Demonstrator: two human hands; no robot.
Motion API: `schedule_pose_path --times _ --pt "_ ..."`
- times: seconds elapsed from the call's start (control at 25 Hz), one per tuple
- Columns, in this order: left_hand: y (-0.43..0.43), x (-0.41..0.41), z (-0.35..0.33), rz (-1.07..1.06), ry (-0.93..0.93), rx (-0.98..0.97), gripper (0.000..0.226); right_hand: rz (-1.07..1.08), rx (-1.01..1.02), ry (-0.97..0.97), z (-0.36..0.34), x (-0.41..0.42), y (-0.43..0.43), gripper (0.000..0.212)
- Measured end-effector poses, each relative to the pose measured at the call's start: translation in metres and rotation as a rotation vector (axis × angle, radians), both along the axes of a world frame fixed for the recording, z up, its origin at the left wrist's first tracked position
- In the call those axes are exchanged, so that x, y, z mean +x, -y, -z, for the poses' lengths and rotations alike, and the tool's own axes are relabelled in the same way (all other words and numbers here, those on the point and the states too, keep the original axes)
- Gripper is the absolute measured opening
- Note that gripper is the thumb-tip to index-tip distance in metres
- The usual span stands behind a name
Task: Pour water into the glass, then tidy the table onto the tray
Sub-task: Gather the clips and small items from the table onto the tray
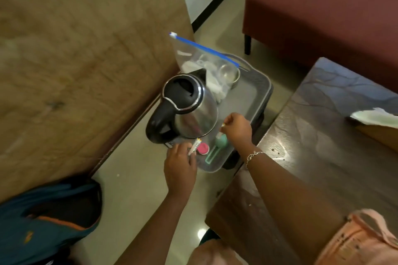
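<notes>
We look down on a grey tray (254,97), set lower than the dark counter (323,135) and just beside its left edge; what carries it we cannot make out. On the tray's left half stands a steel kettle (193,114) with a black lid and handle, spout toward the far end. Behind it a clear zip bag (193,58) with a blue seal stands upright, holding pale, blurred pieces. A steel bowl (231,75) sits against the bag near the far right corner. At the near end lie a pink disc (203,148) and a teal scoop (215,150), side by side, the scoop's handle toward us. The left hand (179,170) hovers over the tray's near left corner. Its grip is closed on a white stick (195,146) with printed lettering, which tilts up toward the kettle. The right hand (237,128), bracelet (253,156) at the wrist, is above the scoop. Its grip is pinched tight on a small white piece (221,130) with a yellow tip, possibly a second such stick, though blur hides it. A white cloth (374,116) lies at the counter's far right. A blue backpack (49,221) lies on the floor, lower left.
</notes>
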State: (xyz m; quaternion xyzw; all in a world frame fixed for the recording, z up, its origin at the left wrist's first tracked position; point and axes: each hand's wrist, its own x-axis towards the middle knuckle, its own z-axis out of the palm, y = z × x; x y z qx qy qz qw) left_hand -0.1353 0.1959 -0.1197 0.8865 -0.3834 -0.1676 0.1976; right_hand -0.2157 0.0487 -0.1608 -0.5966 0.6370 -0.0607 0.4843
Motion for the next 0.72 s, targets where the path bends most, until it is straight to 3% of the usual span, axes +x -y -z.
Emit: schedule_pose_path --times 0.2,0.48,0.6,0.72 --pt "-0.003 0.010 0.013 -0.023 -0.056 0.003 0.017 -0.104 0.025 -0.179 0.031 0.027 0.002 0.012" --pt "0.001 0.005 0.021 -0.010 -0.093 0.011 0.018 -0.125 0.014 -0.220 0.036 0.030 0.004 0.016" --pt "0.009 -0.004 0.019 -0.013 -0.098 -0.018 0.017 0.056 0.069 -0.026 0.010 0.017 0.012 0.009" --pt "0.019 -0.018 0.016 -0.009 -0.101 -0.041 0.018 0.053 0.415 0.315 -0.026 -0.002 0.003 0.011"
